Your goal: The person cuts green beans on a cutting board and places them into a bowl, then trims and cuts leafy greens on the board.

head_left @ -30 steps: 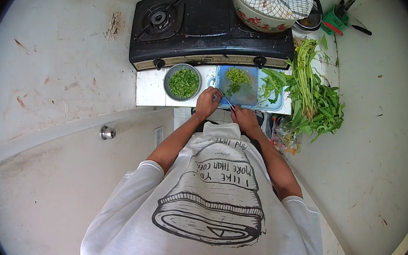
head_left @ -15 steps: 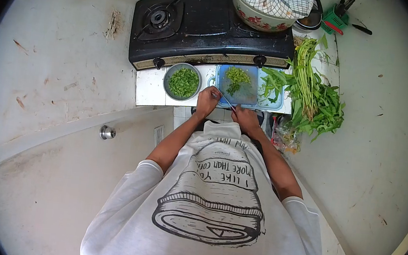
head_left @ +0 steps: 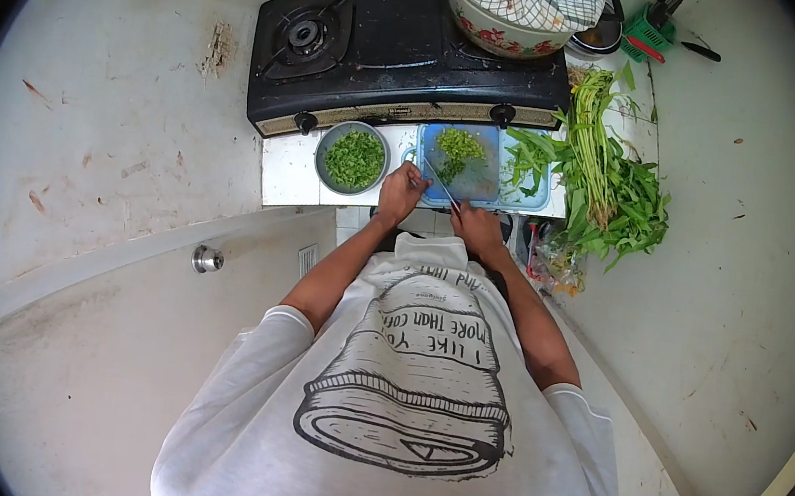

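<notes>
My right hand (head_left: 479, 229) is wrapped round the handle of a knife (head_left: 444, 190), whose thin blade slants up and left over the blue cutting board (head_left: 486, 185). Beside the blade, at the board's left front edge, my left hand (head_left: 402, 190) has its fingers closed together; whatever they hold is hidden. Chopped green stems and leaves (head_left: 460, 148) lie in a small heap on the board beyond the blade. Just left of the board stands a grey bowl (head_left: 317, 164) with finely chopped greens (head_left: 354, 159) in it.
A black two-burner stove (head_left: 379, 52) backs the counter, with a cloth-covered flowered pot (head_left: 507, 39) on its right. Long leafy greens (head_left: 609, 173) spread over the counter's right end and onto the board's tray. A green basket (head_left: 647, 37) with utensils stands at the far right.
The whole view has shifted slightly. The knife blade sits at a somewhat steeper angle beside my left fingers. Both hands stay in nearly the same place.
</notes>
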